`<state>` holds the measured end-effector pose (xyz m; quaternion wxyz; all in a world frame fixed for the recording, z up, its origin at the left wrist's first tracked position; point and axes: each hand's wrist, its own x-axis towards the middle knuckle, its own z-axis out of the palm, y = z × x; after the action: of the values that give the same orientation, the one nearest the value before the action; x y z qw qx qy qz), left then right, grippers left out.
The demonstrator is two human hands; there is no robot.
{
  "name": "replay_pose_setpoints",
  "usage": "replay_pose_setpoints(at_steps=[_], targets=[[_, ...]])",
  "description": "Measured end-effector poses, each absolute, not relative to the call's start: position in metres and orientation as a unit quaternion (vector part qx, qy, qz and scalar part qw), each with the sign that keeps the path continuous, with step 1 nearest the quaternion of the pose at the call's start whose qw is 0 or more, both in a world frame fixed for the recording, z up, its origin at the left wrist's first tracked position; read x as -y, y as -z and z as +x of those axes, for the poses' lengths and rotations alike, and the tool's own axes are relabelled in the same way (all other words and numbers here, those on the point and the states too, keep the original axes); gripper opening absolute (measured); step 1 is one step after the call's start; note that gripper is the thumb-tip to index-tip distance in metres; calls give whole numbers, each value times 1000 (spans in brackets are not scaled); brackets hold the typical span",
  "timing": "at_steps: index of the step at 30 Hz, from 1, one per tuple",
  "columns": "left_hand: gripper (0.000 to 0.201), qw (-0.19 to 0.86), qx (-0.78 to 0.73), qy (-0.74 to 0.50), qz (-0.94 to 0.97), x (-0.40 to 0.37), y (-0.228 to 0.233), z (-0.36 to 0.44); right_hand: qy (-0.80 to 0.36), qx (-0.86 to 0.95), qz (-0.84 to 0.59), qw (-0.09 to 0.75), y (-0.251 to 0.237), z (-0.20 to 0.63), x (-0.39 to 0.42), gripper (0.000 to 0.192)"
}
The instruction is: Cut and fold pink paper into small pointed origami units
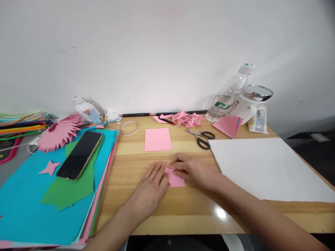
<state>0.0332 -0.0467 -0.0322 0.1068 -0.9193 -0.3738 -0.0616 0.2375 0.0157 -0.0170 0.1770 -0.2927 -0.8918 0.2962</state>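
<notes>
A small square of pink paper (177,181), partly folded at its top, lies on the wooden table between my hands. My left hand (153,186) rests flat along its left edge, fingers stretched out, with the thumb touching the paper. From the right, my right hand (192,169) bends its fingers over the upper part and pinches the paper there. My fingers hide the folded top corner. Just beyond my hands lies a stack of pink paper squares (158,139). Black-handled scissors (202,137) lie spread behind my right hand.
Folded pink pieces (188,119) and pens (136,114) lie along the wall. A water bottle (226,96) and white kettle (242,106) stand back right, behind white board (267,167). At left, a phone (80,155) sits on coloured sheets (34,216), near a pleated pink ring (61,130).
</notes>
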Motion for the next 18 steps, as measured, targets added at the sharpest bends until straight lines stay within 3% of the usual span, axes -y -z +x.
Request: replay_pose_setpoints(at_steps=[6,18], targets=[[36,136,375,74,-914,42,24,40,-251,906,-289,179,18,235,-13,14],[38,168,404,19,-899,50,27,54,-167,926,-298,160,6,255,2,17]])
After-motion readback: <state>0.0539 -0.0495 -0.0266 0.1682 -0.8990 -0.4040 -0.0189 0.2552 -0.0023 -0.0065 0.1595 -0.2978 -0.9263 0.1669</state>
